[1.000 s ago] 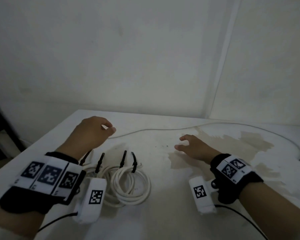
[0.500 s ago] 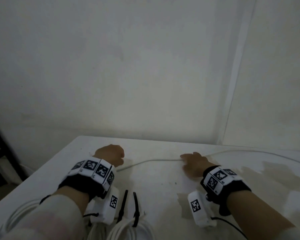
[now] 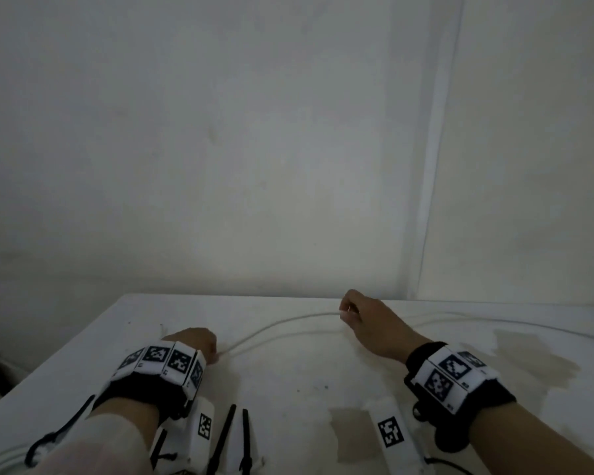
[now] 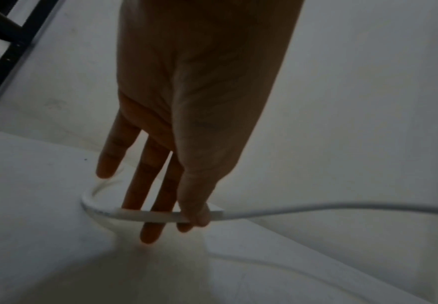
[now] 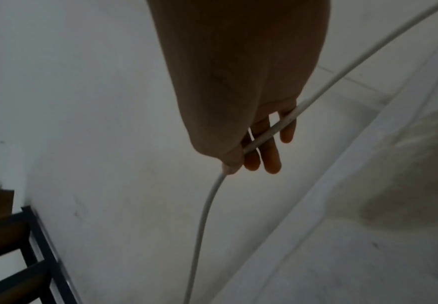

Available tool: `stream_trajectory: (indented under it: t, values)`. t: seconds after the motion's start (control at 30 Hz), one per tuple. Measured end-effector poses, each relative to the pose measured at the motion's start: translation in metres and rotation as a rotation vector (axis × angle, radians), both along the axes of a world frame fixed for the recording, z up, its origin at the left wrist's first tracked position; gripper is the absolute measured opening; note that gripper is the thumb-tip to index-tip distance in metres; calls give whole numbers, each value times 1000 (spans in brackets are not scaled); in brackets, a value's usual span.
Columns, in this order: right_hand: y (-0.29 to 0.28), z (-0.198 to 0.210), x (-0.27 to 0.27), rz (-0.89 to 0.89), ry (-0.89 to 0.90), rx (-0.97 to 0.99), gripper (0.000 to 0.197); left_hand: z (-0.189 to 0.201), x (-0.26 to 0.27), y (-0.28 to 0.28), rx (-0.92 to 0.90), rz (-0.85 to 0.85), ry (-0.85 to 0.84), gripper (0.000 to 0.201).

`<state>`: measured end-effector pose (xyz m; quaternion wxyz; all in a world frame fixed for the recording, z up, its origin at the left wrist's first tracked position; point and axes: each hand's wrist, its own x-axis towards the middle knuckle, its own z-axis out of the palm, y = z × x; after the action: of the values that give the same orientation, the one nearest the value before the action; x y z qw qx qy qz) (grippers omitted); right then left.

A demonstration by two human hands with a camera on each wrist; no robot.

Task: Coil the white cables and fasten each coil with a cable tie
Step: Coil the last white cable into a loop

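Observation:
A long white cable (image 3: 281, 323) runs across the far part of the white table (image 3: 288, 378). My left hand (image 3: 199, 342) pinches its near end, thumb against fingers, as the left wrist view shows the white cable (image 4: 316, 207) passing under my left hand (image 4: 186, 218). My right hand (image 3: 360, 315) holds the cable further along, lifted off the table; in the right wrist view the white cable (image 5: 204, 205) passes between thumb and fingers of my right hand (image 5: 241, 160). The rest of the cable trails off to the right. Black cable ties (image 3: 225, 437) stick up at the bottom edge.
A white wall stands right behind the table. A brown stain (image 3: 535, 358) marks the table on the right. A black metal frame (image 5: 38, 257) stands left of the table. White coils (image 3: 0, 461) show at the bottom left corner.
Both hands reached forward to the loose cable and took hold of it. My right hand then lifted its part and drew it to the right. The view tilted up, so the coils slid out below.

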<state>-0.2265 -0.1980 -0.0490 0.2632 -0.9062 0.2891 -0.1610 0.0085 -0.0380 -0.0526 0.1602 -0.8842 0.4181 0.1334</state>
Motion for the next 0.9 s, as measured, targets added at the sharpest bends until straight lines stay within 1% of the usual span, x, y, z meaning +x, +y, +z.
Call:
stream_trajectory:
  t: [0.07,0.13,0.23,0.33,0.47,0.53,0.57,0.63,0.73,0.8,0.83,0.9]
  values:
    - [-1,9,-8,-29,-62,3,8,9,-4,-4,-43,-15,43,33]
    - [0,15,-19,-48,-92,-37,8,21,-10,-4,-155,-10,60,32]
    - [4,21,-39,-68,-135,-53,8,33,-12,3,-362,-3,7,29]
    - [9,24,-63,-87,-170,-82,9,48,-18,14,-502,-59,-27,26]
    - [19,29,-95,-99,-180,-155,11,66,-40,33,-678,-97,-98,39]
    - [23,32,-110,-115,-203,-171,14,70,-55,42,-783,-130,-77,40]
    - [25,34,-116,-123,-219,-176,15,69,-62,46,-833,-140,-32,40]
    - [28,38,-129,-145,-268,-188,16,70,-79,51,-929,-123,125,37]
    - [30,41,-148,-199,-304,-225,16,71,-102,60,-1075,-44,462,32]
    - [32,38,-157,-231,-251,-246,15,72,-118,68,-1147,-45,661,31]
    - [34,35,-161,-237,-205,-267,15,73,-128,73,-1169,-62,729,29]
    - [41,29,-167,-242,-98,-315,14,75,-149,80,-1202,-120,801,24]
